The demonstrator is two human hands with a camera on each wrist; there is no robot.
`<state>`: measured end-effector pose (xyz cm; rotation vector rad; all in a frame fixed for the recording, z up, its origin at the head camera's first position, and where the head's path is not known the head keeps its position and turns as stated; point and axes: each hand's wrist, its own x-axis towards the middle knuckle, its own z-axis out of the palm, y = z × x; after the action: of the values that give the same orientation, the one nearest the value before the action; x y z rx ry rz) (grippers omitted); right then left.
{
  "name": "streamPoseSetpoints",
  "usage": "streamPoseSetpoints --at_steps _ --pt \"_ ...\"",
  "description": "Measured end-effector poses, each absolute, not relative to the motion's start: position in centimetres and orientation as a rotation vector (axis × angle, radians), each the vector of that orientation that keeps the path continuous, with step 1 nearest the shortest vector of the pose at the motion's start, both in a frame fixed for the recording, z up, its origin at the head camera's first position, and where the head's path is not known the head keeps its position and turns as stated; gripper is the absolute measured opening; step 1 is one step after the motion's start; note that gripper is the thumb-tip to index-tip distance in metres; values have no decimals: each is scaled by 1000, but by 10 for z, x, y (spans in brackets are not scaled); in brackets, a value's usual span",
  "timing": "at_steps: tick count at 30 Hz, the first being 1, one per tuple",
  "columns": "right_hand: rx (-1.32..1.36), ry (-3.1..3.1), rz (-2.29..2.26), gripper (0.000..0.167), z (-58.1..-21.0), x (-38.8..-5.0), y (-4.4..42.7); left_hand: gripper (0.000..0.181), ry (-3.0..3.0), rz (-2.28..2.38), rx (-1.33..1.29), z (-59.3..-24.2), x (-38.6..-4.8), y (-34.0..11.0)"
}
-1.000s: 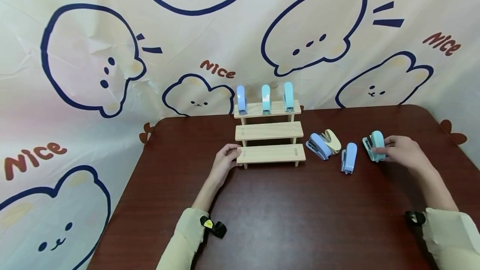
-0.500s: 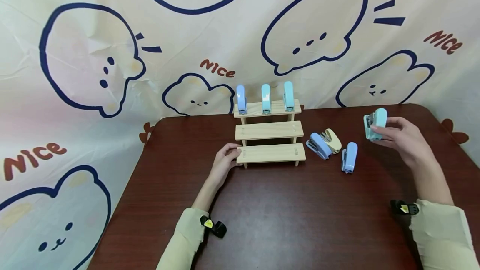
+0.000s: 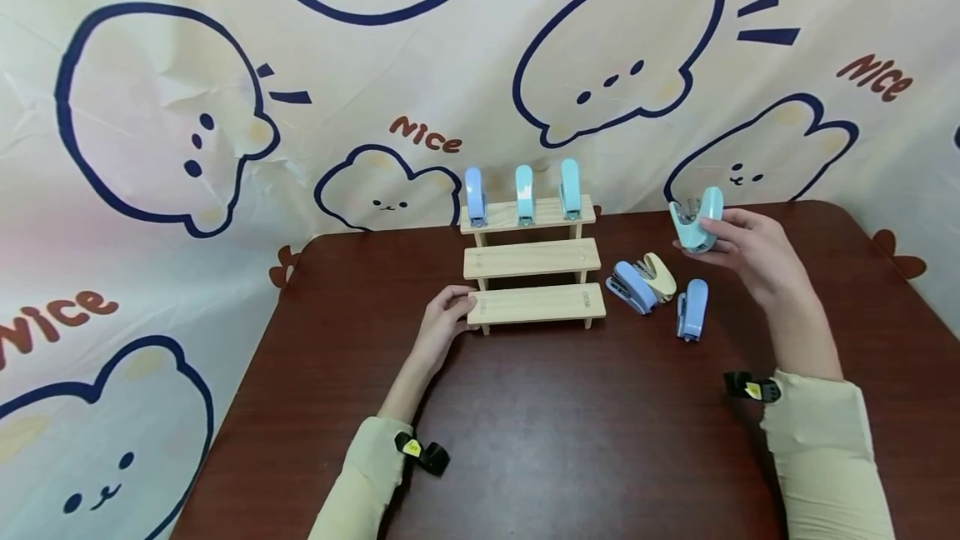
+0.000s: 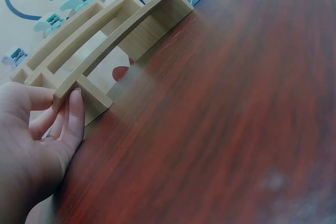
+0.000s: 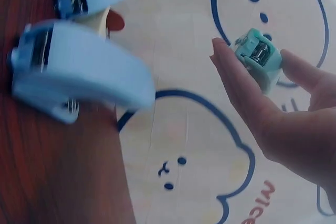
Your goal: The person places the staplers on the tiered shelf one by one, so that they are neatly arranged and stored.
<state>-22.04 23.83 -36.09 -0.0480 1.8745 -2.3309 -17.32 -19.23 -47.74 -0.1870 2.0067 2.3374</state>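
My left hand (image 3: 435, 330) pinches the left end of the lowest step of a three-tier wooden rack (image 3: 536, 305). In the left wrist view, the thumb and fingers close around the board's end. Raised above the table, a mint-green stapler (image 3: 710, 213) is gripped between the thumb and fingers of my right hand (image 3: 765, 261); its arms are spread apart. Three staplers stand upright on the top step: a periwinkle one (image 3: 476, 197), a turquoise one (image 3: 524, 195) and another turquoise one (image 3: 571, 190). The middle and lowest steps are bare.
Right of the rack lie a blue stapler (image 3: 632, 287) and a cream stapler (image 3: 658, 277), close together. Another blue stapler (image 3: 692, 310) is nearer the front. A printed cloth (image 3: 360, 82) hangs behind the dark brown table (image 3: 570, 423).
My right hand has lifted the mint-green stapler off the table and carried it left, toward the rack, turning it on the way. The left hand stays at the rack; the head view shifts slightly.
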Motion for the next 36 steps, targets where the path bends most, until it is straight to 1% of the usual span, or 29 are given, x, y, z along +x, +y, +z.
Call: streamPoseSetpoints --at_steps 5,9,12,14,18,21,28,36 --pt "-15 2024 -2231 17 -356 -218 215 23 1994 2360 -165 -480 -173 -193" --pt "9 2118 -2159 25 -358 -216 196 19 1996 2372 -124 -482 -172 -193" --pt "12 2095 -2191 31 -361 -214 185 17 2004 2369 -117 -482 -172 -193" --pt "6 2080 -2216 30 -363 -213 179 19 2001 2367 -131 -481 -172 -193" --pt "17 2027 -2252 20 -366 -213 172 21 1994 2359 -183 -479 -173 -192" --pt "29 2024 -2230 20 -367 -213 168 21 1994 2354 -204 -478 -173 -192" --pt "22 2127 -2066 38 -369 -215 156 19 1982 2368 -208 -475 -173 -190" --pt "-17 2216 -1972 43 -372 -216 141 22 2000 2349 -201 -476 -172 -190"
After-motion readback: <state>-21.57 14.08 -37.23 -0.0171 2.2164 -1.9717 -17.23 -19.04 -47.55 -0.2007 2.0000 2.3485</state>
